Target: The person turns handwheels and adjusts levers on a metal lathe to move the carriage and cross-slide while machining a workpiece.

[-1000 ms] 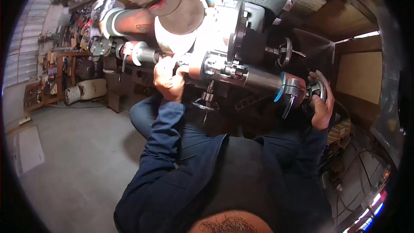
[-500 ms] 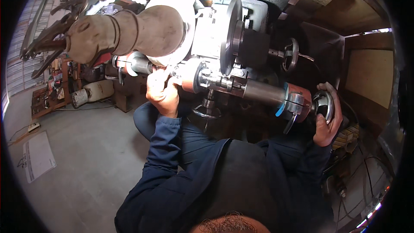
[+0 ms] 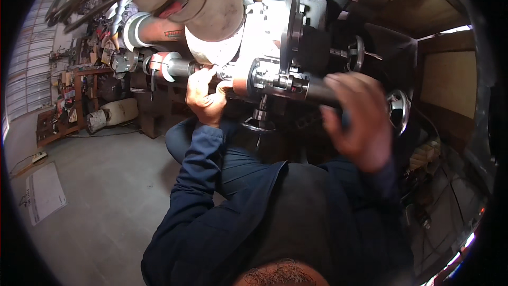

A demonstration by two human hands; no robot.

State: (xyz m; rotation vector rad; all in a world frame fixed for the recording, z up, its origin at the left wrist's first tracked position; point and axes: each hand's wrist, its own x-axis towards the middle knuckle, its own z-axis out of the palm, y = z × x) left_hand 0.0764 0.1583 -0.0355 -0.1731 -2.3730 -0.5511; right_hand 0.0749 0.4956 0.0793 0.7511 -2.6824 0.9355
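A metal machine with steel shafts and red collars spans the view before me. My left hand [image 3: 206, 98] has its fingers closed on the metal shaft assembly, just left of a red collar [image 3: 243, 82]; the fingertips are partly hidden. My right hand [image 3: 360, 122], blurred, is open with fingers apart over the right end of the steel tube [image 3: 317, 89], hiding much of that end. Right of it sits a chrome handwheel [image 3: 402, 107]. Behind the collar stands a dark disc [image 3: 289, 32], and below hangs another handwheel [image 3: 259, 126].
A large dusty fixture [image 3: 211, 16] with long prongs overhangs the top left, above an orange cylinder [image 3: 159, 30]. A cluttered wooden shelf [image 3: 79, 95] and white jug [image 3: 119, 111] are at left, a wooden panel [image 3: 444, 82] at right. A white board [image 3: 45, 190] lies on the floor.
My right hand has left the right handwheel and moved left and up toward the tube, its fingers opening. My left hand stays on the shaft. The view has also shifted slightly.
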